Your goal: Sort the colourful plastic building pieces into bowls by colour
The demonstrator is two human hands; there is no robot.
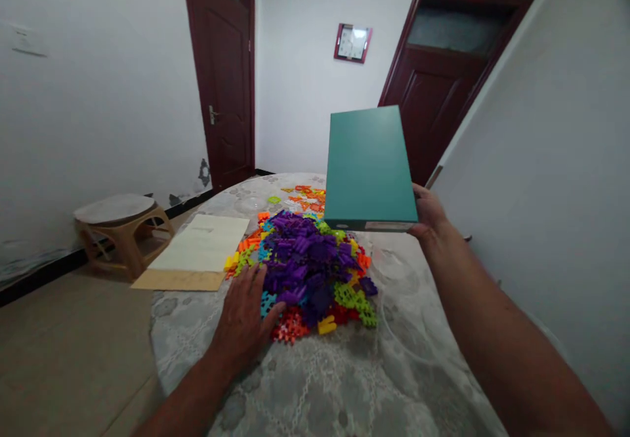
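Note:
A heap of plastic building pieces (305, 260), mostly purple with green, red, yellow, blue and orange ones around the edges, lies on the table. My left hand (249, 309) rests at the heap's near left side, fingers stretched out and touching the pieces, gripping nothing. Above the heap's far right side, my right hand (427, 214) holds a green box (369, 168) by its right edge. The box is tilted, with a broad plain face towards me and a pale label on its lower edge. Part of the right hand's fingers is hidden behind it.
Pale sheets of paper (201, 243) overhang the left edge of the round table (315, 384), which has a patterned cover. More orange pieces (308, 195) lie behind the heap. A stool (118, 224) stands at the left wall. Two dark red doors and a wall clock are beyond.

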